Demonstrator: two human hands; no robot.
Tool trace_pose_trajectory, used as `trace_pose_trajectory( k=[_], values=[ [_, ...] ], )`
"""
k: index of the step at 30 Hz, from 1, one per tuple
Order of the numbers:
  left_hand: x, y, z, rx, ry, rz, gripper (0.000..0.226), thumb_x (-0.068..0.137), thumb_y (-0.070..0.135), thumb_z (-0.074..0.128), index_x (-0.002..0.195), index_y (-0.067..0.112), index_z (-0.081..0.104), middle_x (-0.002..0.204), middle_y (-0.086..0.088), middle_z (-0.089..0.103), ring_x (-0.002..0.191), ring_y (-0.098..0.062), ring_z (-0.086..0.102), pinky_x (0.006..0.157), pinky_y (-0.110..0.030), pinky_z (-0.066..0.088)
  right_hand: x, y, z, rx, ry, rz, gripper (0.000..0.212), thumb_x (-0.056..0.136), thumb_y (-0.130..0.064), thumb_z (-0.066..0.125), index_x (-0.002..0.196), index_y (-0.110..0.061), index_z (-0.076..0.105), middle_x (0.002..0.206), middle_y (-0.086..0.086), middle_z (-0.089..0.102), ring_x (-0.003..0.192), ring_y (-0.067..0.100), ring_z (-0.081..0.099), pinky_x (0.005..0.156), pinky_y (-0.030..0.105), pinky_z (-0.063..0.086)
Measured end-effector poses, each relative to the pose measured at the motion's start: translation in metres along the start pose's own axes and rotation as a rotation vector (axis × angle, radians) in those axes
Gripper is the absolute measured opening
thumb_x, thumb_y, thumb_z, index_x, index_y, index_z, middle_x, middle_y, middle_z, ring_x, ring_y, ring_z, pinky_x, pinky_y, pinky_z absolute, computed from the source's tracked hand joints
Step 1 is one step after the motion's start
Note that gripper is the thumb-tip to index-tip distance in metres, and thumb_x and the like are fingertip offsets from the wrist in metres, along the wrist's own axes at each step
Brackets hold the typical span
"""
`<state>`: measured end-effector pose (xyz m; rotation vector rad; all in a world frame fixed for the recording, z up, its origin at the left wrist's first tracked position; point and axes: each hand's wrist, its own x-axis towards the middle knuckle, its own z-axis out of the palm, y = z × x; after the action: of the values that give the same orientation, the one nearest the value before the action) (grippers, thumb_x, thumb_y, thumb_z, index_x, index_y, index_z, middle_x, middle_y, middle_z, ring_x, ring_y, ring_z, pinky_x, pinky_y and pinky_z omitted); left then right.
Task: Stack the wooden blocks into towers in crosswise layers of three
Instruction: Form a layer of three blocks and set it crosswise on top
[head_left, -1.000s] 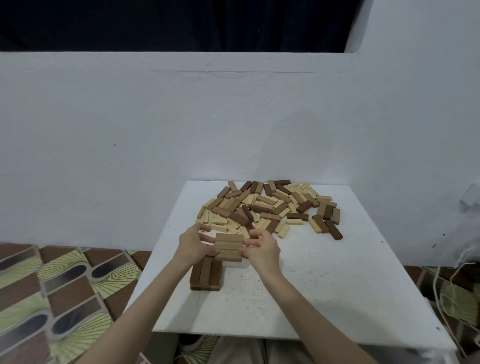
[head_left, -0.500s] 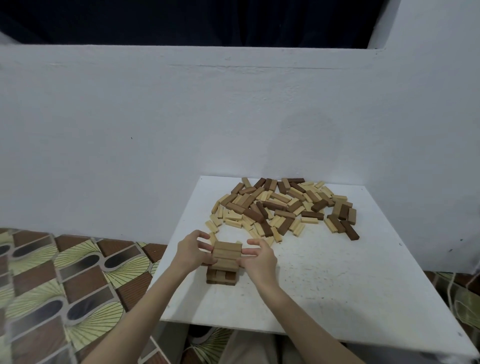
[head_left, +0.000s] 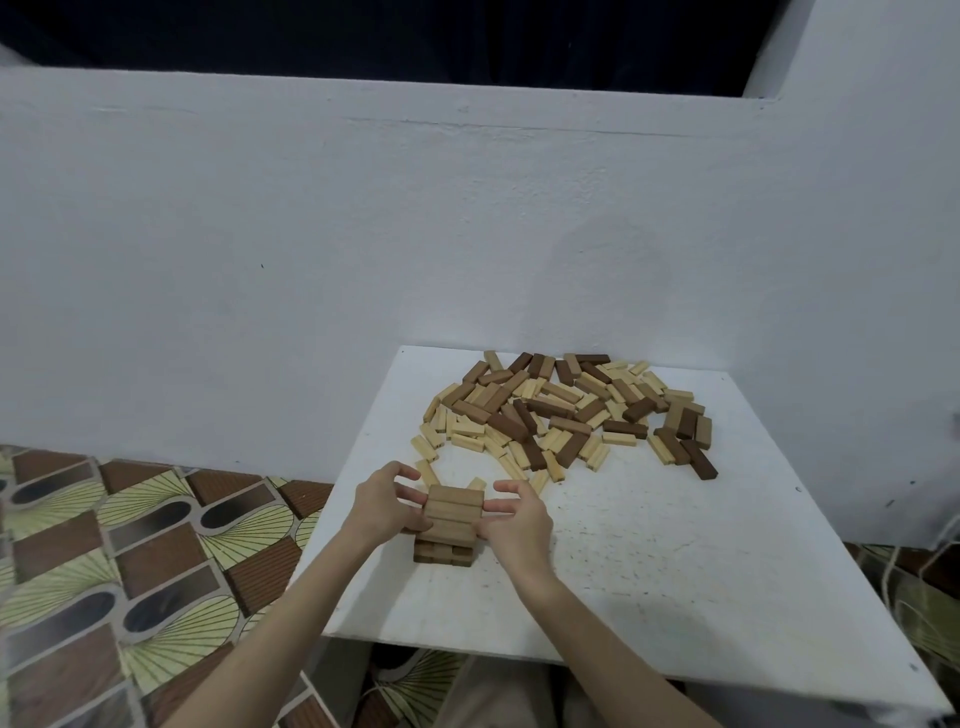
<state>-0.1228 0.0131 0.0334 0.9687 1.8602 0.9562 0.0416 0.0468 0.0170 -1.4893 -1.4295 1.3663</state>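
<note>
So there's a small tower (head_left: 445, 525) sitting near the left front part of the white table (head_left: 649, 561), and both hands are on it from either side. The top layer (head_left: 453, 508) is three light-brown blocks lying side by side, running left to right, and under it you can see a darker layer (head_left: 442, 552) turned the other way, ends facing the camera. The left hand (head_left: 382, 506) has its fingers curled against the left ends of that top layer, thumb up and away from the wood. The right hand (head_left: 514, 519) mirrors it on the right ends, fingers bent in, thumb lifted above. So the layer sits squeezed right between the two hands, a narrow grip on each side. The loose pile of blocks (head_left: 561, 413), light and dark mixed, is spread out further back on the table, close to the white wall (head_left: 311, 260). Patterned floor tiles (head_left: 130, 545) off to the left.
</note>
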Motion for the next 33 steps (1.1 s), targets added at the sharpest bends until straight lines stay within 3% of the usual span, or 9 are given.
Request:
trace_pose_trajectory(
  k=[2, 15, 20, 25, 28, 30, 33],
  values=[
    [0.001, 0.0, 0.001, -0.004, -0.008, -0.011, 0.054, 0.065, -0.015, 0.074, 0.109, 0.007, 0.052, 0.094, -0.013, 0.064, 0.075, -0.022, 0.062, 0.063, -0.032, 0.059, 0.0, 0.0, 0.0, -0.006, 0.004, -0.001, 0.041, 0.081, 0.006, 0.067, 0.113, -0.016, 0.053, 0.096, 0.001, 0.061, 0.077, 0.003, 0.057, 0.05, 0.008, 0.044],
    [-0.001, 0.0, -0.001, 0.014, -0.015, -0.038, 0.055, 0.065, -0.013, 0.075, 0.111, 0.009, 0.051, 0.094, -0.011, 0.064, 0.086, -0.028, 0.063, 0.079, -0.045, 0.057, -0.001, 0.001, 0.004, -0.024, -0.008, 0.002, 0.042, 0.08, 0.004, 0.068, 0.113, -0.018, 0.052, 0.094, -0.002, 0.06, 0.076, 0.002, 0.057, 0.049, 0.01, 0.045],
    [-0.003, 0.001, -0.002, 0.002, -0.015, -0.046, 0.056, 0.067, -0.013, 0.075, 0.113, 0.007, 0.052, 0.094, -0.011, 0.064, 0.083, -0.025, 0.062, 0.075, -0.04, 0.058, 0.0, 0.002, 0.004, -0.045, 0.0, 0.009, 0.043, 0.08, 0.006, 0.068, 0.111, -0.019, 0.052, 0.097, 0.001, 0.062, 0.077, 0.003, 0.058, 0.055, 0.011, 0.047],
    [-0.003, 0.002, -0.002, 0.009, -0.028, -0.071, 0.058, 0.066, -0.012, 0.076, 0.115, 0.006, 0.051, 0.096, -0.012, 0.063, 0.085, -0.027, 0.062, 0.079, -0.044, 0.057, 0.001, 0.001, 0.004, -0.061, -0.013, 0.019, 0.043, 0.08, 0.005, 0.069, 0.111, -0.019, 0.052, 0.096, 0.0, 0.062, 0.078, 0.003, 0.058, 0.055, 0.011, 0.047],
    [-0.001, 0.003, -0.004, 0.01, 0.002, -0.071, 0.054, 0.07, -0.003, 0.077, 0.116, 0.005, 0.051, 0.103, -0.016, 0.063, 0.087, -0.026, 0.06, 0.078, -0.039, 0.056, 0.002, -0.002, 0.001, -0.064, -0.012, 0.015, 0.041, 0.082, -0.001, 0.068, 0.113, -0.02, 0.051, 0.094, -0.003, 0.059, 0.078, 0.002, 0.056, 0.053, 0.01, 0.044],
    [0.0, 0.006, -0.004, 0.003, 0.065, -0.067, 0.045, 0.083, 0.016, 0.07, 0.121, 0.002, 0.049, 0.109, -0.017, 0.061, 0.092, -0.025, 0.058, 0.08, -0.036, 0.053, 0.002, -0.007, -0.001, -0.03, 0.014, 0.014, 0.035, 0.089, -0.01, 0.064, 0.119, -0.02, 0.049, 0.094, -0.005, 0.056, 0.084, 0.006, 0.057, 0.061, 0.012, 0.044],
    [-0.001, 0.011, -0.003, -0.184, 0.011, -0.2, 0.055, 0.097, 0.039, 0.043, 0.134, -0.002, 0.037, 0.122, -0.019, 0.052, 0.104, -0.029, 0.055, 0.091, -0.041, 0.046, 0.005, -0.015, 0.0, 0.039, 0.0, 0.105, 0.04, 0.098, -0.03, 0.05, 0.134, -0.014, 0.043, 0.108, 0.0, 0.055, 0.104, 0.018, 0.056, 0.089, 0.03, 0.049]
  ],
)
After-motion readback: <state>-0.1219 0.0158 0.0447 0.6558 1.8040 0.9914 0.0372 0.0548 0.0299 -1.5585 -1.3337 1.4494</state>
